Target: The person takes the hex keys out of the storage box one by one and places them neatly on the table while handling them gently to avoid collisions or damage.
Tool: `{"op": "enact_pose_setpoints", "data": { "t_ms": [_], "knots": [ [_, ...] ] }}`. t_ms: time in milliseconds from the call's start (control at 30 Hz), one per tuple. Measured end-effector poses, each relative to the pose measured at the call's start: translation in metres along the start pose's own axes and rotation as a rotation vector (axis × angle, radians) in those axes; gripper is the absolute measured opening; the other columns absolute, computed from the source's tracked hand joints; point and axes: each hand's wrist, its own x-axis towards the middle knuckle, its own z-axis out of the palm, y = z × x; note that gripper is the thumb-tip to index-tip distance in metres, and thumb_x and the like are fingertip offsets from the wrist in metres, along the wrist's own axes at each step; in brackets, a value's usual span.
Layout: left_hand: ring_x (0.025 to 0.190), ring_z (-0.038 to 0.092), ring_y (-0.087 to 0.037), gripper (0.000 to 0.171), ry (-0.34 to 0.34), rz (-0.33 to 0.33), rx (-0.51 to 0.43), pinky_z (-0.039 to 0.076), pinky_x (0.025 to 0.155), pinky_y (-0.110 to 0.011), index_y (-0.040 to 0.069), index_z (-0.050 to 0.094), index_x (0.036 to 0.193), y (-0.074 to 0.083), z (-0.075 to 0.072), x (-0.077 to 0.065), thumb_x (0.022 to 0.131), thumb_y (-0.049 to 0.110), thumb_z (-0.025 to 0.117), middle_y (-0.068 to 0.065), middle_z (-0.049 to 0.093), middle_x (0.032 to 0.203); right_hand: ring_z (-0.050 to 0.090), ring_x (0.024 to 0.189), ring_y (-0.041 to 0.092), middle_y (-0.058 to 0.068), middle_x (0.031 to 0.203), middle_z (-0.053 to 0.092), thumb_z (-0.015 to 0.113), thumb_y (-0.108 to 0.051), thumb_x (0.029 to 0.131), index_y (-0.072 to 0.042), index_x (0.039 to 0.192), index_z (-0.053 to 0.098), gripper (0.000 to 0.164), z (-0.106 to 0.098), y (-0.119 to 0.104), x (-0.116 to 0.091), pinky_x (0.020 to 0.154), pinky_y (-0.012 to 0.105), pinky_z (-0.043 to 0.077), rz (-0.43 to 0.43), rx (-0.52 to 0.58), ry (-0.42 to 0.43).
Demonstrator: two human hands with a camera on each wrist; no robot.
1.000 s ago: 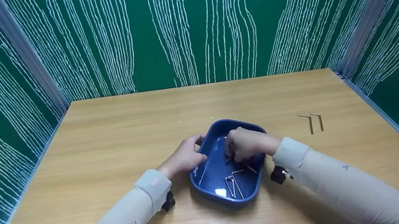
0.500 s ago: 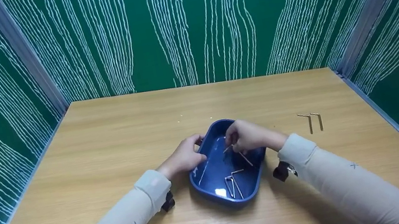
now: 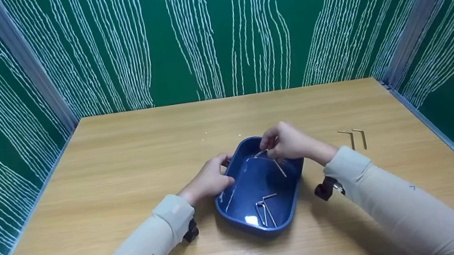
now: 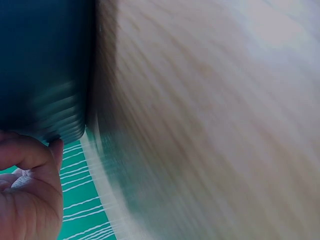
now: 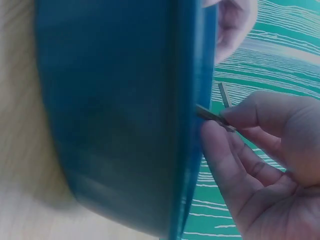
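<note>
A deep blue plastic tray (image 3: 245, 192) with rounded corners stands at an angle on the table. My left hand (image 3: 209, 179) grips its left side, thumb at the rim; in the left wrist view the fingers (image 4: 30, 155) are against the outer wall (image 4: 40, 60). My right hand (image 3: 292, 141) pinches an L-shaped Allen key (image 3: 280, 168) between thumb and fingertips, over the far right part of the tray. The right wrist view shows the metal key (image 5: 214, 118) at the tray's rim. More Allen keys (image 3: 269, 213) lie at the tray's near end.
Two Allen keys (image 3: 352, 141) lie side by side on the wooden table (image 3: 129, 154), right of the tray. Tiny pale specks lie beyond the tray. Green panels (image 3: 169, 63) with white wavy lines enclose the table's back and sides.
My right hand has risen from inside the tray, moving away from me and slightly right, with the Allen key coming up in its fingers. The left hand and tray have hardly moved.
</note>
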Motion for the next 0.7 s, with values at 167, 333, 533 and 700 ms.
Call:
{"op": "enact_pose_setpoints", "data": {
  "t_ms": [167,333,533,700],
  "knots": [
    [0.124,0.062,-0.033,0.054,0.000,-0.017,0.010,0.060,0.104,-0.048,0.003,0.060,0.144,0.001,0.000,-0.001,0.091,-0.006,0.064,-0.017,0.066,0.137,0.065,0.058,0.008,0.014,0.085,0.072,0.069,0.011,0.087,0.010,0.103,0.076,0.017,-0.010,0.001,-0.001,0.055,0.023,0.061,0.012,0.014,0.035],
    [0.122,0.063,-0.032,0.056,-0.004,-0.027,-0.003,0.061,0.102,-0.047,0.004,0.059,0.146,0.002,0.000,-0.001,0.091,-0.006,0.064,-0.016,0.066,0.137,0.068,0.062,0.011,0.020,0.092,0.077,0.071,0.010,0.089,0.011,0.106,0.077,0.018,-0.018,0.002,-0.003,0.059,0.025,0.063,0.038,0.003,0.065],
    [0.123,0.063,-0.032,0.057,-0.011,-0.045,-0.028,0.062,0.101,-0.046,0.005,0.058,0.148,0.004,-0.001,-0.002,0.092,-0.006,0.063,-0.016,0.065,0.140,0.067,0.065,0.011,0.023,0.096,0.078,0.070,0.011,0.090,0.012,0.107,0.076,0.018,-0.026,0.002,-0.004,0.058,0.023,0.062,0.070,0.017,0.096],
    [0.124,0.063,-0.033,0.057,-0.011,-0.040,-0.022,0.062,0.101,-0.045,0.003,0.057,0.148,0.004,-0.001,-0.001,0.092,-0.005,0.064,-0.017,0.064,0.140,0.067,0.065,0.009,0.025,0.100,0.077,0.069,0.010,0.090,0.013,0.109,0.075,0.020,-0.036,0.004,-0.007,0.057,0.021,0.061,0.107,0.045,0.122]
  ]
}}
